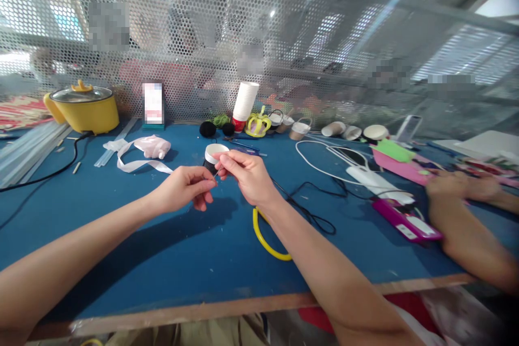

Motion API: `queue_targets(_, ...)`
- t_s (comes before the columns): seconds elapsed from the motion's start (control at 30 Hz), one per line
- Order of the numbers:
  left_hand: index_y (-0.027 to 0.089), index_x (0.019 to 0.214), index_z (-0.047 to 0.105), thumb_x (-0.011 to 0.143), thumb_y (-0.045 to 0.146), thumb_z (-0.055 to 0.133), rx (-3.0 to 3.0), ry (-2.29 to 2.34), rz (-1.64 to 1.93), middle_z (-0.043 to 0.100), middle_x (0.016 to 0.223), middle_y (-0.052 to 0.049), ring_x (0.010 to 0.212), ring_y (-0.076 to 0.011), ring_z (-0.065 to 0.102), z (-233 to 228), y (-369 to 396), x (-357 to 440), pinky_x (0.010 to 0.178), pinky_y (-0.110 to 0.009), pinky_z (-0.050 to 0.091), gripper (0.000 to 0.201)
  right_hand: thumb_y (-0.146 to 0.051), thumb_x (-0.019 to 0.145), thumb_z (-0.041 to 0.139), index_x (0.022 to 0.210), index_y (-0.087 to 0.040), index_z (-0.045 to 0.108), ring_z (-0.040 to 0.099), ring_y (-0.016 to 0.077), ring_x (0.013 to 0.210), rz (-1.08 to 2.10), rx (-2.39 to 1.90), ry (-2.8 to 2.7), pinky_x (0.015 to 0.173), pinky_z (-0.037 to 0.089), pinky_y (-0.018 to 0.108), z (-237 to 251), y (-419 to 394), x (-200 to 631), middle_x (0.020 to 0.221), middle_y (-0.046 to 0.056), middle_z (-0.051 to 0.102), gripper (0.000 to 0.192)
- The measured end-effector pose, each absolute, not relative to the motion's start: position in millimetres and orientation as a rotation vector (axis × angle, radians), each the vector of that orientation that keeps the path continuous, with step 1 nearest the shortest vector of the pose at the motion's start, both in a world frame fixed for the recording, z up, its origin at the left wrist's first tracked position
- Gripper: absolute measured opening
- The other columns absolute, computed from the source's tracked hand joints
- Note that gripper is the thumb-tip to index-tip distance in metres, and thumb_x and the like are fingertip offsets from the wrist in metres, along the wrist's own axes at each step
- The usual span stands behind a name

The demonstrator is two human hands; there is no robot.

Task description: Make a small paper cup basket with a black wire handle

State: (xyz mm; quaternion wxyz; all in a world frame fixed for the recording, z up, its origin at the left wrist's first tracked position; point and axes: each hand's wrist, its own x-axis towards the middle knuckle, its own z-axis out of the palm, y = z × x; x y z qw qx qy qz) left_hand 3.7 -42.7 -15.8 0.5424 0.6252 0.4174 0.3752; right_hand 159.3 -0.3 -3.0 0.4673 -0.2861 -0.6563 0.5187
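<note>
Left hand (pixel 184 188) and right hand (pixel 243 173) both pinch a thin needle (pixel 217 174); any slip risks pricking a finger or dropping it.

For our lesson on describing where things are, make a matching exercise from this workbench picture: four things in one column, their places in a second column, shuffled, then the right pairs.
Things
1. yellow pot
2. stack of white cups
3. yellow tube
4. small paper cup

Places
A. on the blue table, curving under the right forearm
B. far left, by the mesh screen
C. just behind the fingertips of the left hand and right hand
D. back centre, leaning, beside a yellow crown

Pairs: 1-B, 2-D, 3-A, 4-C
</note>
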Motion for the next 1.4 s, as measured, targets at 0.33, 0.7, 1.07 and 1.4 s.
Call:
queue_targets(0.33, 0.012, 0.075, 0.054, 0.068, 0.044, 0.063, 1.237, 0.914, 0.854, 0.062, 0.057, -0.001, 0.043, -0.0093, 0.056, -13.8, -41.7, 3.6, 0.044, -0.021, 0.043, 0.034, -0.036, 0.070, 0.063, 0.078, -0.016, 0.067, 0.052, 0.0076, 0.056, 1.419, -0.756, -1.551, 0.052, 0.044, 0.022, -4.4, 2.4, 159.0, 0.067, 0.000, 0.059, 0.022)
queue_targets(0.7, 0.012, 0.071, 0.056, 0.061, 0.038, 0.071, 1.193, 0.923, 0.960, 0.060, 0.056, 0.001, 0.049, -0.0077, 0.054, -14.5, -40.1, 3.0, 0.052, -0.023, 0.044, 0.032, -0.035, 0.068, 0.065, 0.079, -0.015, 0.063, 0.053, 0.0070, 0.057, 1.494, -0.749, -1.537, 0.053, 0.044, 0.022, -2.6, 1.7, 160.9, 0.067, -0.001, 0.059, 0.024)
queue_targets(1.07, 0.013, 0.080, 0.057, 0.070, 0.031, 0.062, 1.411, 0.994, 0.982, 0.059, 0.058, 0.001, 0.048, -0.0077, 0.053, -18.4, -38.9, 2.8, 0.049, -0.021, 0.043, 0.021, -0.033, 0.069, 0.065, 0.068, -0.015, 0.051, 0.056, 0.0086, 0.055, 1.346, -0.758, -1.586, 0.050, 0.043, 0.022, -4.1, 2.1, 159.5, 0.064, -0.001, 0.062, 0.022)
queue_targets(1.4, 0.013, 0.082, 0.058, 0.074, 0.028, 0.055, 1.556, 1.042, 0.961, 0.058, 0.059, 0.001, 0.051, -0.0076, 0.052, -19.0, -41.8, 2.0, 0.051, -0.020, 0.043, 0.017, -0.032, 0.072, 0.061, 0.067, -0.016, 0.049, 0.055, 0.0085, 0.053, 1.289, -0.792, -1.650, 0.050, 0.043, 0.023, -3.9, 1.0, 159.3, 0.062, -0.001, 0.060, 0.021)
